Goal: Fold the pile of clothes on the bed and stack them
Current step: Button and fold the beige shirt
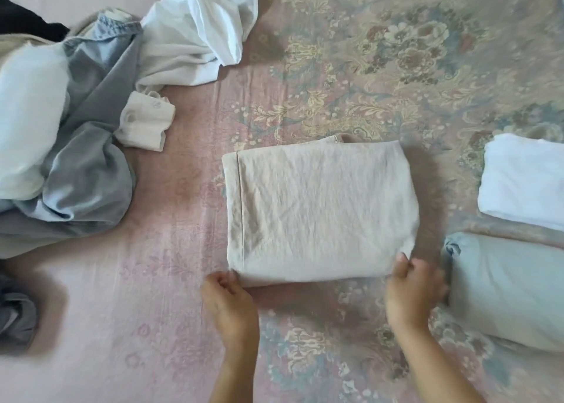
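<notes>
A bed (152, 326) covered by a faded pink sheet with a floral print in blue and gold is seen from above, filling the whole view. On its left side an unfolded pile of clothes (76, 158) is heaped: grey-blue, pale blue, beige and black garments tangled together. Just beyond it a crumpled white shirt (198, 33) is spread, with a small cream ribbed piece (146, 121) beside the pile.

At the centre, a beige rectangular folded garment of wrinkled woven cloth (317, 210) lies flat on the bed, a stitched hem running down its left edge. At the right edge two folded pieces are set side by side, apart from it: a white folded garment (525, 179) farther away and a pale blue folded bundle (512, 292) nearer.

The near edge of the beige garment is held at both corners. The left hand (229, 298) is curled, its grip pinching the near left corner. The right hand (412, 286) is likewise closed on the near right corner, though blurred.

The cloth is judged light, soft and limp, likely to sag and lose its folds if lifted by the corners alone. It would be better supported from beneath along both short sides, then carried to the folded pieces at the right.
</notes>
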Demonstrator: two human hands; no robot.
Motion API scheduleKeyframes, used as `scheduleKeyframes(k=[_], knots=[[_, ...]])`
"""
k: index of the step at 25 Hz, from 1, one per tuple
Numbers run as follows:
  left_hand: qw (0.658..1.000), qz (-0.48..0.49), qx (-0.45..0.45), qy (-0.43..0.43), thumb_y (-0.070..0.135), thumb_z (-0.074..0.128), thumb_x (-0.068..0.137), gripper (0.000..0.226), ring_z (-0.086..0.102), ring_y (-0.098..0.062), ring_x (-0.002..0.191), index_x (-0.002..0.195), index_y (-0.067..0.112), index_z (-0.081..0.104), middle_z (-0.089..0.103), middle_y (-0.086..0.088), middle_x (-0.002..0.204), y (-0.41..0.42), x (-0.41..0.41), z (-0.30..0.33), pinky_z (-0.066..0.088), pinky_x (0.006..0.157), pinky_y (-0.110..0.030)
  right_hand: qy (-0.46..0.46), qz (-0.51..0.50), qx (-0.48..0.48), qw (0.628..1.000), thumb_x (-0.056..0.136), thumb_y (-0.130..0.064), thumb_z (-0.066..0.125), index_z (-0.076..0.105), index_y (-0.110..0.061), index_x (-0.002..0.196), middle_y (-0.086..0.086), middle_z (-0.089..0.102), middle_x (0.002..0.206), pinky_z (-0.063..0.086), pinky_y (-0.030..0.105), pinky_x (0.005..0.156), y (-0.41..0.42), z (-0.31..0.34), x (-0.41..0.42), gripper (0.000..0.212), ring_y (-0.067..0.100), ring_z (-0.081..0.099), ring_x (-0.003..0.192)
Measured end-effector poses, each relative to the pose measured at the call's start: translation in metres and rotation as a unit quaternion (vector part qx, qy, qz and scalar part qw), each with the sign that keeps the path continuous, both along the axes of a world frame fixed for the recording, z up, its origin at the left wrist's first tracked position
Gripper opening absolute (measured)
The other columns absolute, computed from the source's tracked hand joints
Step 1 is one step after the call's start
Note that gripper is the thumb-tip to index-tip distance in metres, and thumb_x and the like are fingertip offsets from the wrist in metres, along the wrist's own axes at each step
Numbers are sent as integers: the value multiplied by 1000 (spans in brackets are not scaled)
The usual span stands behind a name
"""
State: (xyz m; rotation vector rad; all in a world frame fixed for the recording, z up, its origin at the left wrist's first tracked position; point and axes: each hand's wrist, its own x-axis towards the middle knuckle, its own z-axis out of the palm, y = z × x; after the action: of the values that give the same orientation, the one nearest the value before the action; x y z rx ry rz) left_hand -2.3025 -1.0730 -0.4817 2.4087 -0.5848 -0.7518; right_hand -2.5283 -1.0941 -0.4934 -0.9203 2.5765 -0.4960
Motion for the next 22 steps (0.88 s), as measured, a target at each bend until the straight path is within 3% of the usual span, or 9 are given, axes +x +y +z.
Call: scheduleKeyframes(k=[2, 3, 6, 8, 11, 13, 16, 20, 22], knots=[[975, -154, -94, -133, 27, 35, 98, 35, 37, -38, 129, 128, 10, 44, 45, -16, 137, -23, -18, 16, 27, 105, -44, 83, 84, -131, 984, 91, -18, 49, 56, 1, 116, 29, 47, 129, 27, 41, 99, -26, 18, 24, 32, 42, 41, 122], [933, -276, -123, -197, 32, 32, 97, 46, 26, -35, 139, 139, 15, 36, 35, -14, 149, -42, -28, 19, 15, 112, -46, 98, 190, -161, 964, 92, -22, 47, 49, -7, 130, 25, 38, 142, 23, 44, 106, -45, 22, 35, 41, 40, 32, 132], [767, -549, -40, -329, 43, 20, 96, 56, -11, -27, 144, 149, 33, 4, 0, -1, 157, -113, -44, 0, -5, 110, -64, 148, 458, 33, 876, 97, -47, 28, 6, -36, 150, 5, -3, 160, 3, 68, 107, -103, 9, 54, 58, 35, -5, 145], [721, -616, 64, -310, 50, 10, 96, 55, -35, -22, 133, 142, 42, -19, -26, 8, 153, -147, -31, -34, -14, 102, -71, 174, 502, 133, 837, 90, -62, 7, -17, -45, 144, -7, -23, 156, -8, 72, 104, -134, -20, 45, 61, 29, -22, 143], [737, -598, 78, -306, 59, 1, 90, 56, -40, -21, 132, 138, 49, -26, -45, 18, 141, -156, -8, -74, -19, 95, -74, 181, 518, 116, 828, 83, -69, -6, -30, -50, 135, -12, -23, 155, -11, 72, 103, -151, -53, 34, 60, 25, -22, 143], [744, -584, 32, -322, 59, 4, 90, 57, -28, -24, 140, 143, 48, -16, -36, 16, 147, -153, -9, -79, -14, 97, -74, 193, 536, 86, 818, 85, -68, -3, -26, -50, 136, -11, -16, 158, -10, 72, 102, -153, -55, 31, 59, 24, -15, 145], [786, -542, 4, -298, 57, 16, 91, 58, -5, -32, 145, 147, 45, 2, -14, 13, 153, -148, -8, -75, -8, 100, -73, 173, 501, 76, 844, 90, -63, 7, -14, -47, 140, -9, -9, 159, -9, 71, 103, -148, -55, 24, 57, 20, -9, 146], [775, -567, 88, -264, 63, -1, 86, 56, -26, -29, 141, 134, 52, -28, -39, 19, 144, -159, -3, -70, -13, 101, -72, 140, 521, 158, 827, 87, -64, -1, -33, -52, 132, -12, -33, 151, -13, 71, 103, -160, -52, 19, 56, 15, -30, 140], [757, -590, 135, -246, 61, 1, 89, 57, -28, -30, 140, 135, 50, -30, -36, 15, 149, -169, -3, -61, -9, 102, -72, 135, 531, 199, 812, 91, -62, 2, -29, -49, 137, -11, -35, 150, -15, 69, 103, -165, -40, 21, 57, 16, -32, 139]])
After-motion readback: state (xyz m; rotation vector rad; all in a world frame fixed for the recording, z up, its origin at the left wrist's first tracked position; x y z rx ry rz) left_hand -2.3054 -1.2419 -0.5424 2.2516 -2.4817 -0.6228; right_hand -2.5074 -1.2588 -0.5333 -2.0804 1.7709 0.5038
